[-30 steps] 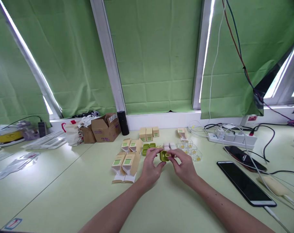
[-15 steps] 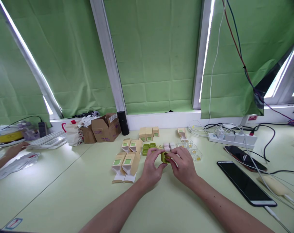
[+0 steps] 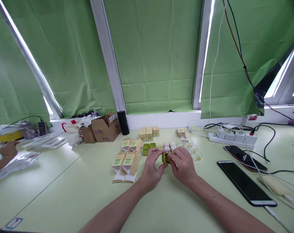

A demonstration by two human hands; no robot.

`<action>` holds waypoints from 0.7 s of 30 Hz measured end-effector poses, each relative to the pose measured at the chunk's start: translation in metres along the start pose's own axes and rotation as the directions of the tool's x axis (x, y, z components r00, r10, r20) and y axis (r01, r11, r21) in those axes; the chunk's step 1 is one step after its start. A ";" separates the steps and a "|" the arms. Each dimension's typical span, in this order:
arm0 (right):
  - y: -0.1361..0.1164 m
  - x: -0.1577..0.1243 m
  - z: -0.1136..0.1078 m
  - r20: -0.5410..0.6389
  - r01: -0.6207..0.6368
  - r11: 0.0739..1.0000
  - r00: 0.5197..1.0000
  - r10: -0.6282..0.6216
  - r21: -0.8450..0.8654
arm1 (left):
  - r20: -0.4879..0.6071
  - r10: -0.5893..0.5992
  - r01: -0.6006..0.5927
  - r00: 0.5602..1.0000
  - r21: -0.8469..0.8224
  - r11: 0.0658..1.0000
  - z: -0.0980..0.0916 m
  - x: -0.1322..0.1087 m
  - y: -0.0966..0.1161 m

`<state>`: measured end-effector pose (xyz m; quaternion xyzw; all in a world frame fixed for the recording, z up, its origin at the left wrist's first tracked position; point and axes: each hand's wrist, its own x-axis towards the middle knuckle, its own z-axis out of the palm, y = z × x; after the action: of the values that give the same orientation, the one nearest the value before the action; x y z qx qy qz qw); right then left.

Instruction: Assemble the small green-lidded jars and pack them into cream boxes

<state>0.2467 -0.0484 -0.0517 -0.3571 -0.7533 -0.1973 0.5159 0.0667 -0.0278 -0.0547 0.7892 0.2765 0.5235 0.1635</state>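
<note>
My left hand (image 3: pixel 152 170) is closed, with thumb and fingers around a small olive-green square case (image 3: pixel 164 158) held above the table. My right hand (image 3: pixel 184 166) is closed in a pinch, its fingertips at the open side of the case; what they hold is hidden. Beyond the hands sit more green cases (image 3: pixel 145 151), white blocks (image 3: pixel 166 148) and clear cups (image 3: pixel 197 155) with small yellow pieces in them. To the left of my left hand stand opened tan cartons (image 3: pixel 128 160) with green labels.
Closed tan cartons (image 3: pixel 149 134) stand farther back, near a black cylinder (image 3: pixel 123 123) and a cardboard box (image 3: pixel 106 127). At right lie a large phone (image 3: pixel 246 183), a second phone (image 3: pixel 245 157), cables and a power strip (image 3: pixel 233 138). Another person's hand (image 3: pixel 6 152) is at far left.
The case has tilted slightly and my right fingertips reach a little farther into it. At far left the other person's hand has drawn back to the left.
</note>
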 end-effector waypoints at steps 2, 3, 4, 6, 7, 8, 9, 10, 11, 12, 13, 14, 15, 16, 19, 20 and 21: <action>0.000 0.000 0.000 0.002 0.001 1.000 1.000 -0.001 0.013 | -0.001 0.009 -0.009 1.000 0.002 1.000 0.000 0.000 0.000; 0.000 0.000 0.001 0.005 0.000 1.000 1.000 0.000 0.018 | 0.000 0.013 -0.013 1.000 0.001 1.000 0.000 0.000 -0.001; 0.000 0.000 0.001 0.008 0.000 1.000 1.000 0.000 0.021 | 0.000 0.016 -0.016 1.000 0.000 1.000 0.000 0.000 -0.001; 0.001 -0.001 0.001 0.015 0.002 1.000 1.000 -0.003 0.024 | 0.002 0.018 -0.018 1.000 -0.004 1.000 0.000 0.000 -0.001; 0.001 -0.001 0.002 0.019 0.004 1.000 1.000 -0.004 0.025 | 0.003 0.017 -0.017 1.000 -0.006 1.000 0.000 0.000 -0.001; 0.002 -0.002 0.002 0.021 0.005 1.000 1.000 -0.006 0.027 | 0.004 0.016 -0.016 1.000 -0.006 1.000 0.000 0.000 -0.001; 0.002 -0.002 0.002 0.025 0.005 1.000 1.000 -0.006 0.030 | 0.006 0.015 -0.015 1.000 -0.005 1.000 0.000 0.000 -0.001; 0.003 -0.002 0.002 0.028 0.003 0.999 1.000 -0.004 0.033 | 0.008 0.014 -0.014 1.000 -0.005 1.000 0.000 0.000 -0.001; 0.003 -0.003 0.002 0.034 0.000 0.999 0.999 -0.002 0.036 | 0.010 0.015 -0.015 1.000 -0.004 1.000 0.000 0.000 -0.001; 0.004 -0.003 0.002 0.041 -0.003 0.999 0.999 0.001 0.039 | 0.012 0.016 -0.016 1.000 -0.003 1.000 -0.001 0.000 -0.001; 0.004 -0.003 0.002 0.048 -0.007 0.999 0.999 0.004 0.043 | 0.016 0.019 -0.019 1.000 -0.001 1.000 -0.001 0.000 -0.002; 0.004 -0.003 0.002 0.055 -0.010 0.999 0.998 0.007 0.046 | 0.021 0.022 -0.022 1.000 0.000 1.000 -0.001 0.000 -0.002; 0.004 -0.003 0.002 0.060 -0.013 0.999 0.998 0.010 0.050 | 0.026 0.024 -0.024 0.999 0.001 1.000 -0.001 0.000 -0.003; 0.004 -0.003 0.002 0.062 -0.016 0.998 0.998 0.013 0.053 | 0.030 0.026 -0.026 0.999 0.003 1.000 -0.001 -0.001 -0.003; 0.004 -0.003 0.002 0.061 -0.025 0.998 0.998 0.021 0.063 | 0.035 0.028 -0.028 0.999 0.003 1.000 -0.001 -0.001 -0.005; 0.004 -0.003 0.002 0.061 -0.026 0.997 0.998 0.022 0.066 | 0.036 0.027 -0.027 0.999 0.002 1.000 -0.001 -0.001 -0.005; 0.004 -0.004 0.002 0.061 -0.027 0.997 0.998 0.023 0.070 | 0.040 0.025 -0.025 0.999 0.002 1.000 -0.002 -0.001 -0.005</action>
<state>0.2492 -0.0450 -0.0563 -0.3538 -0.7705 -0.1532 0.5076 0.0636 -0.0243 -0.0574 0.8030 0.2641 0.5094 0.1612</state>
